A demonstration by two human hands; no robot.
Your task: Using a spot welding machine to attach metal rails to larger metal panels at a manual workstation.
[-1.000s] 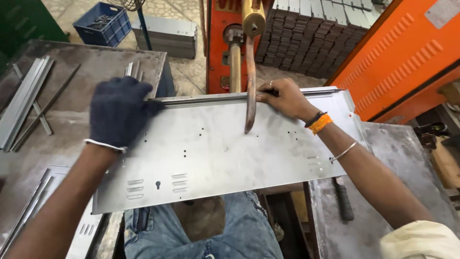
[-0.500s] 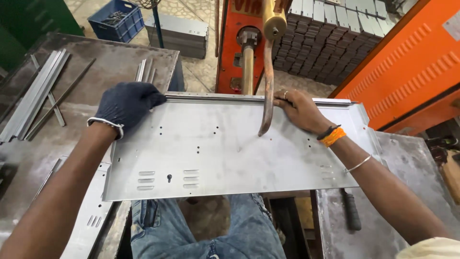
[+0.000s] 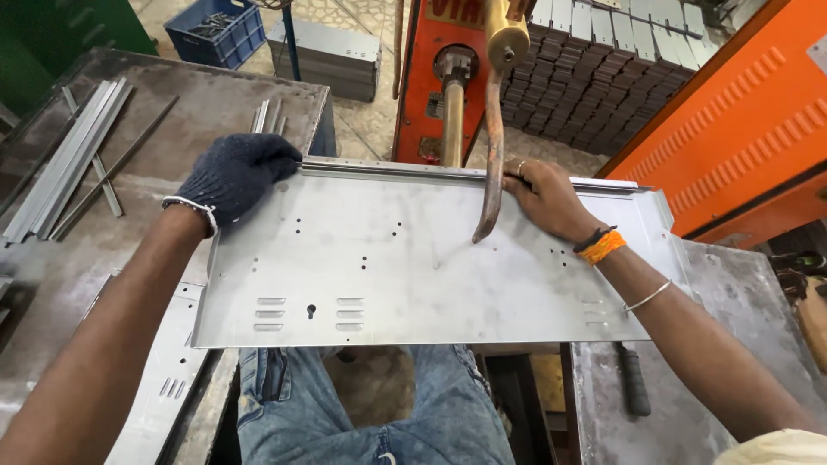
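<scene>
A flat grey sheet-metal panel [image 3: 405, 258] with punched holes, slots and bent edges lies across my lap in front of an orange spot-welding machine [image 3: 431, 77]. My left hand [image 3: 234, 176], in a dark knit glove, grips the panel's far left corner. My bare right hand [image 3: 547, 200], with an orange wristband and a thin bangle, presses on the panel's far edge at the right. The machine's curved copper electrode arm [image 3: 493, 146] hangs down, its tip touching the panel just left of my right hand.
A steel worktable [image 3: 103, 172] at left carries long metal strips [image 3: 65, 164]; another punched panel [image 3: 159, 379] lies beside my knee. A blue crate [image 3: 215, 30] and stacked metal parts [image 3: 603, 69] stand behind. An orange cabinet [image 3: 741, 120] fills the right, and a dark-handled tool [image 3: 633, 379] lies on the right table.
The panel has slid along under the electrode, so the tip now meets it further left of my right hand. Both hands keep their hold on the far edge.
</scene>
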